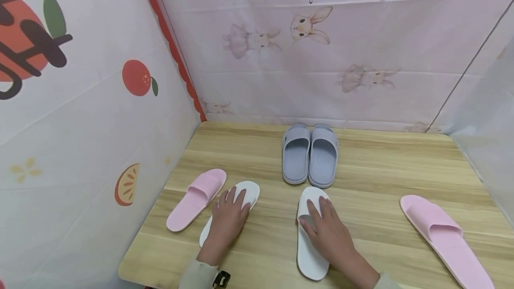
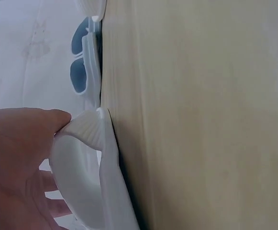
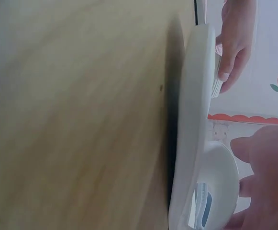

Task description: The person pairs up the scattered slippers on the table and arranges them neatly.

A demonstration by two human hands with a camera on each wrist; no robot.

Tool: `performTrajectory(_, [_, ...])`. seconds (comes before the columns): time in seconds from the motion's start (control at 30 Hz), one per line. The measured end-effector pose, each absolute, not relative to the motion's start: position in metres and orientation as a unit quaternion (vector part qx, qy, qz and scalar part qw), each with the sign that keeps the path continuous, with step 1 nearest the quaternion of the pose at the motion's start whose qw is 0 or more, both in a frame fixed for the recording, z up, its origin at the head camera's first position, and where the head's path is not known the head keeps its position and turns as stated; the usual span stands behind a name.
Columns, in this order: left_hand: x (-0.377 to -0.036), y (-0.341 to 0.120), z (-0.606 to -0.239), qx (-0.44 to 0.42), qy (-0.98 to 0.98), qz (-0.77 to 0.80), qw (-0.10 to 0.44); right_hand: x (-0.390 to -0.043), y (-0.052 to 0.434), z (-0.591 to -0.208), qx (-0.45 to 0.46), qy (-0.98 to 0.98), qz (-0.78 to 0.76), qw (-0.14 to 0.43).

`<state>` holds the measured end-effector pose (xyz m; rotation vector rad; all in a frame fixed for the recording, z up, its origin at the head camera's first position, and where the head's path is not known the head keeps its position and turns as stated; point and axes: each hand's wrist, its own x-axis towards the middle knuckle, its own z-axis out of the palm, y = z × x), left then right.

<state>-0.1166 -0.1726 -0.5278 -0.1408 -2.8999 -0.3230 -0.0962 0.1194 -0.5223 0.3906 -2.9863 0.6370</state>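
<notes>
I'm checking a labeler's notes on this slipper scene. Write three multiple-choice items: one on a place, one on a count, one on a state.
1. Where does the grey pair of slippers stand?
A. At the far edge of the table, by the rabbit-print wall
B. At the near left corner
C. On a pink slipper

2. How many pink slippers lie on the table?
A. One
B. Two
C. Four

3. What is the left hand doing?
A. Hanging off the table
B. Lifting a grey slipper
C. Resting on the left white slipper

Answers: 1 A, the pair sits side by side near the back wall. 2 B, one pink slipper lies left, the other right. 3 C, its fingers lie over that slipper, as the right hand does on the right white slipper.
</notes>
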Motion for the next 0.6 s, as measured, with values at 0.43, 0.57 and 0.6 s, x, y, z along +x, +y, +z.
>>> performTrajectory(0.43, [-0.112,-0.156,-0.527,-0.019,-0.987,-0.115,0.107,-0.095,0.116,-0.520,0.127,-0.969,0.210,0.036])
performTrajectory(0.57, [-0.108,-0.152,-0.527,-0.014,-0.989,-0.105,0.103,-0.095,0.113,-0.521,0.131,-0.968,0.210,0.046])
performTrajectory(0.6, [-0.108,-0.151,-0.527,-0.013,-0.989,-0.103,0.102,-0.094,0.112,-0.520,0.132,-0.967,0.212,0.047])
